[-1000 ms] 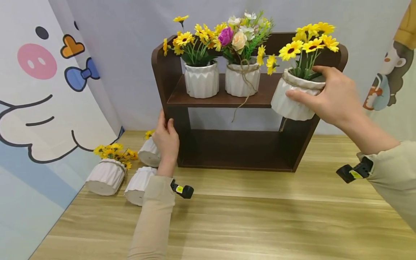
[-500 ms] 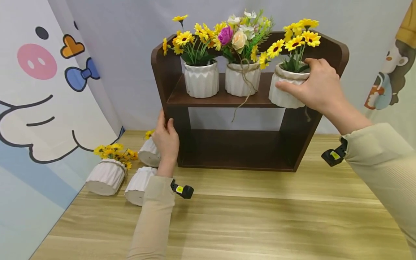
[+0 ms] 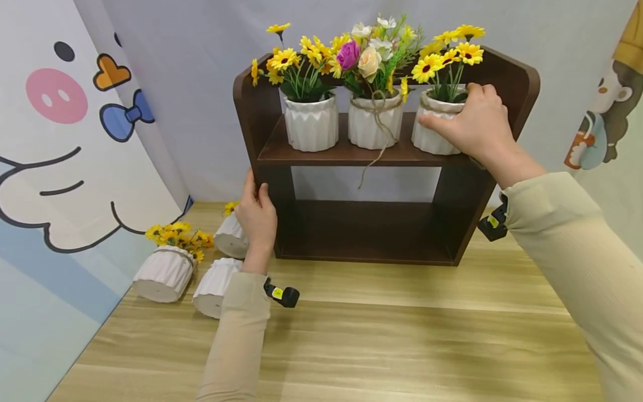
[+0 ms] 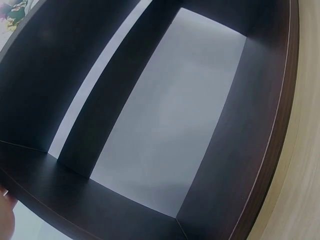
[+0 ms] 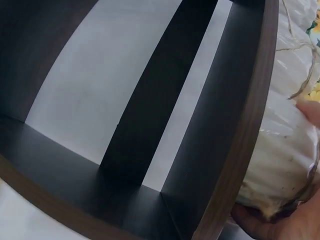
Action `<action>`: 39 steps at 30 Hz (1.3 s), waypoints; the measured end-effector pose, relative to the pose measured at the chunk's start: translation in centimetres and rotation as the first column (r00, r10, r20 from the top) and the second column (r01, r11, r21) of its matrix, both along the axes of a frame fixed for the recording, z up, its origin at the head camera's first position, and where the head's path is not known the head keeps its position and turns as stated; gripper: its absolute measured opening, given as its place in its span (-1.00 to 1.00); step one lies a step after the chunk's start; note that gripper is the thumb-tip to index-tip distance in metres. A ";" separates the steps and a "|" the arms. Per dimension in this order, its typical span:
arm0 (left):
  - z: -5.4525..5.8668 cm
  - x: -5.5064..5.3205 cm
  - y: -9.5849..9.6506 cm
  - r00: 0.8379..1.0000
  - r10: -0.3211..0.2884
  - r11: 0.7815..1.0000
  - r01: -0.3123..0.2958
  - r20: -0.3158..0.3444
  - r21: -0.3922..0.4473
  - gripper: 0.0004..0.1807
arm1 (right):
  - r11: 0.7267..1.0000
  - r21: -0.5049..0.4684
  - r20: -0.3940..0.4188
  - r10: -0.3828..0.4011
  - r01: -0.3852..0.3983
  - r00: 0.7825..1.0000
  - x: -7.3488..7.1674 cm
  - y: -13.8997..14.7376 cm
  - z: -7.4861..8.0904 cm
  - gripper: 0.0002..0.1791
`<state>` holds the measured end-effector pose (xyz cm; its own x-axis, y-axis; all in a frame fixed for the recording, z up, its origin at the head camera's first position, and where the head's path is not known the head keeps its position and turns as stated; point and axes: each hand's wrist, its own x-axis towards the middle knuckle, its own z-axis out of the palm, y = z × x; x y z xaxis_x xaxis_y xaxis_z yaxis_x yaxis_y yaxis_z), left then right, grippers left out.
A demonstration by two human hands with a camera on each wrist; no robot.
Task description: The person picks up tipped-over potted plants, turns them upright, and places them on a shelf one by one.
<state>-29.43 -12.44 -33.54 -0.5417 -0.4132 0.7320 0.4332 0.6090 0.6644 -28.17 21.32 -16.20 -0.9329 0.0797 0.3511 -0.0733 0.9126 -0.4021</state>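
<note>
On the right of the upper board, a white ribbed flower pot [image 3: 431, 138] with yellow daisies stands upright. My right hand [image 3: 483, 121] grips its right side, thumb across the front and fingers at the rim; in the right wrist view, thumb and fingers lie around the pot [image 5: 282, 155]. Two more white flower pots are lined up to its left: one with mixed blooms [image 3: 374, 125], one with yellow daisies [image 3: 311, 125]. My left hand [image 3: 257, 220] rests against the left side panel of the dark brown shelf [image 3: 369, 231], fingers extended along it.
Left of the shelf, several white flower pots lie tipped on the wooden table [image 3: 392, 346]: one with yellow flowers [image 3: 164, 273], another [image 3: 216, 285] partly behind my left sleeve, and a third [image 3: 231, 237] beside my left hand. A wall stands behind the shelf.
My right hand has carried the daisy pot left and back from in front of the shelf onto the upper board, and the pot has gone from tilted to upright. The left hand has stayed put.
</note>
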 end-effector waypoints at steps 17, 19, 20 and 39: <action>0.3 0.1 0.1 1.000 0.006 1.000 -0.006 0.005 0.012 -0.59 | 0.993 -0.097 -0.014 -0.065 0.063 0.998 -0.5 -0.6 -0.4 0.24; 0.3 0.2 0.1 1.000 0.003 1.000 -0.003 0.006 0.016 -0.59 | 0.994 -0.098 -0.019 -0.055 0.053 0.998 -0.3 -0.7 -0.6 0.23; 0.3 0.2 0.1 1.000 0.003 1.000 -0.003 0.005 0.018 -0.59 | 0.994 -0.096 -0.020 -0.049 0.047 0.999 -0.2 -0.7 -0.7 0.22; 0.1 0.2 0.1 1.000 0.003 1.000 -0.003 0.007 0.014 -0.58 | 0.986 0.130 -0.655 0.168 -0.109 0.737 4.1 0.8 -6.1 -0.50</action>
<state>-29.23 -12.37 -33.47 -0.5456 -0.4250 0.7223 0.4270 0.6007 0.6759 -24.09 22.16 -22.26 -0.4617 -0.0865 0.8828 -0.4216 0.8970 -0.1327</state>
